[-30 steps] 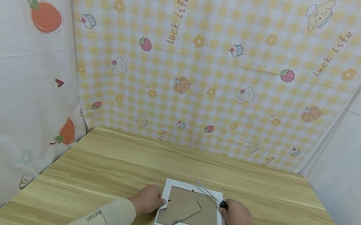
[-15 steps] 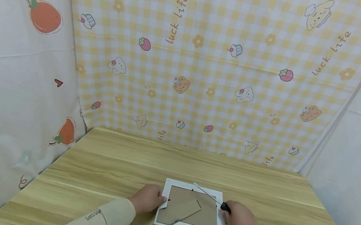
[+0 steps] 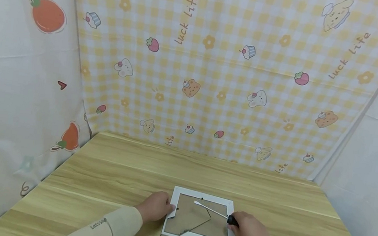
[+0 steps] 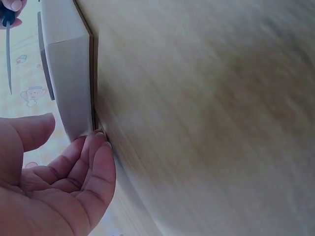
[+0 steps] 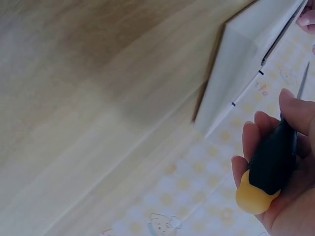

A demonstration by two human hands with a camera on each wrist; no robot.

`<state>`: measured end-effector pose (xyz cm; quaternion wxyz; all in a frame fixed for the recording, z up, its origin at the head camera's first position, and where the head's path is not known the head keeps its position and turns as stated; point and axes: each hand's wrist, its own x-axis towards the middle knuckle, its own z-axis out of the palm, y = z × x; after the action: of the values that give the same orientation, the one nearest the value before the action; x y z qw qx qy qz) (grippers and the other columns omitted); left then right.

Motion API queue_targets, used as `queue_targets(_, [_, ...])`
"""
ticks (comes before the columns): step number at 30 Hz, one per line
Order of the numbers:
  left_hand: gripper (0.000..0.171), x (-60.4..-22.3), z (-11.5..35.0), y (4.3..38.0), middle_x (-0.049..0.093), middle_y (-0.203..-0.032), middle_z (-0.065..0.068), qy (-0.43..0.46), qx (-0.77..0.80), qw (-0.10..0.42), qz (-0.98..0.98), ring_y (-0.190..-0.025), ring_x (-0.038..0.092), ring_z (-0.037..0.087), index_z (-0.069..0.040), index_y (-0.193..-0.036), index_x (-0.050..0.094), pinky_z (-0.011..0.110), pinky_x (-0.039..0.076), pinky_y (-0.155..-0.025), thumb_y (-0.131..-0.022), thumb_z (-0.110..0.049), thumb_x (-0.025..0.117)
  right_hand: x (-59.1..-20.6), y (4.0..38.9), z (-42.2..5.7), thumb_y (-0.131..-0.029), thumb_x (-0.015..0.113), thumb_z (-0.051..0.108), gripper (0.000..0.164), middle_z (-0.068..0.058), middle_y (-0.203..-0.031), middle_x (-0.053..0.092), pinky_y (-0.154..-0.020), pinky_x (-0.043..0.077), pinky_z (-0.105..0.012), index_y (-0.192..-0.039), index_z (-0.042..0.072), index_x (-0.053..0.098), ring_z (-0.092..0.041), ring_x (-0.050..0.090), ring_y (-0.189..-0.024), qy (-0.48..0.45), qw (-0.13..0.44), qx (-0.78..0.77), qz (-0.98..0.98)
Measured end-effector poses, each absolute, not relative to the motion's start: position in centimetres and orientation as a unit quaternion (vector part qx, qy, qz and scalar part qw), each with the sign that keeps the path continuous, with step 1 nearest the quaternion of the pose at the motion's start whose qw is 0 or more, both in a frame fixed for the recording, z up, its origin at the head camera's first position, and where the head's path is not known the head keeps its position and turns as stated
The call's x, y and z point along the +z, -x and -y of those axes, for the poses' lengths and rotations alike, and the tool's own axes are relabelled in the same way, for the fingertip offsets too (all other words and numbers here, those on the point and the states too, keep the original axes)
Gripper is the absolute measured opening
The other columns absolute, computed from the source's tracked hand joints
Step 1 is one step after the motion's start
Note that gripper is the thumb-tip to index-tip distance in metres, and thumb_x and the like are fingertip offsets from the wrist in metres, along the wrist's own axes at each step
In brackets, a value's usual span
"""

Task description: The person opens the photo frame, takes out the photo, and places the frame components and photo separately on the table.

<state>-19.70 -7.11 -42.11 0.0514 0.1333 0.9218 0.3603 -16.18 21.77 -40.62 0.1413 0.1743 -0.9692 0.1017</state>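
A white picture frame [image 3: 219, 226] lies face down, its brown backing board and angled stand flap [image 3: 189, 218] uppermost. At its left side my left hand [image 3: 155, 207] holds the edge; in the left wrist view the bent fingers [image 4: 101, 169] touch the side, with the thumb above and apart from them. My right hand [image 3: 251, 232] grips a flat-tipped screwdriver [image 5: 273, 157] by its black and yellow handle, near the frame's right edge. The metal shaft [image 3: 213, 210] points left over the backing, its tip above the upper middle. Whether the tip touches the board, I cannot tell.
Small dark tabs [image 3: 202, 198] sit along the backing's edges. The wood-grain table [image 3: 114, 176] extends to a yellow checked cloth [image 3: 218, 110] at the back. White cloths hang at the left [image 3: 34, 107] and right [image 3: 369, 175].
The screwdriver's tip has swung left and toward me, from the frame's top border to over the backing board. My left hand and the frame stay nearly where they were.
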Motion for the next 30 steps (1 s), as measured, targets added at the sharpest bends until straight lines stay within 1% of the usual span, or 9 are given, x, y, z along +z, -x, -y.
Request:
queue_targets(7, [0.029,-42.2,7.1,19.8,0.044,-0.061,-0.001,-0.132,0.362,0.065,-0.921,-0.054,0.041,0.011,-0.008,-0.066,0.049,0.023,0.032,-0.048,-0.09,-0.011,0.065,-39.8,16.3,-21.6,-0.078,0.079,0.015,0.015,0.006,-0.081,0.065,-0.061,0.051,-0.027,-0.085,0.013,0.066,-0.01,0.062,-0.074,-0.233,0.12,0.087,0.961])
queue_targets(11, [0.028,-42.1,7.2,19.7,0.044,-0.061,-0.001,-0.139,0.363,0.063,-0.919,-0.055,0.04,0.011,-0.007,-0.067,0.049,0.023,0.032,-0.049,-0.09,-0.01,0.066,-39.3,16.7,-21.3,-0.079,0.077,0.015,0.017,0.01,-0.075,0.059,-0.055,0.045,-0.025,-0.079,0.016,0.061,-0.003,0.051,-0.065,-0.256,0.097,0.076,0.959])
queue_targets(14, [0.029,-42.0,7.2,19.7,0.043,-0.062,-0.001,-0.142,0.361,0.06,-0.92,-0.055,0.04,0.011,-0.007,-0.067,0.048,0.023,0.032,-0.049,-0.089,-0.01,0.066,-38.9,17.1,-21.0,-0.081,0.076,0.015,0.019,0.011,-0.07,0.053,-0.052,0.041,-0.024,-0.075,0.016,0.058,-0.001,0.042,-0.061,-0.267,0.075,0.068,0.958])
queue_targets(20, [0.03,-42.3,7.2,19.8,0.043,-0.061,-0.001,-0.141,0.358,0.058,-0.921,-0.056,0.04,0.011,-0.007,-0.066,0.048,0.024,0.032,-0.05,-0.089,-0.01,0.067,-38.6,17.9,-20.1,-0.082,0.076,0.016,0.016,0.008,-0.068,0.054,-0.052,0.043,-0.025,-0.076,0.013,0.061,-0.002,0.043,-0.059,-0.283,0.054,0.035,0.957])
queue_targets(30, [0.031,-42.7,7.2,20.1,0.043,-0.062,-0.002,-0.143,0.357,0.05,-0.922,-0.056,0.04,0.011,-0.008,-0.066,0.047,0.025,0.033,-0.051,-0.088,-0.012,0.068,-38.4,18.6,-18.8,-0.082,0.075,0.019,0.016,0.007,-0.069,0.056,-0.053,0.044,-0.026,-0.078,0.012,0.063,-0.004,0.045,-0.059,-0.286,0.039,0.013,0.957])
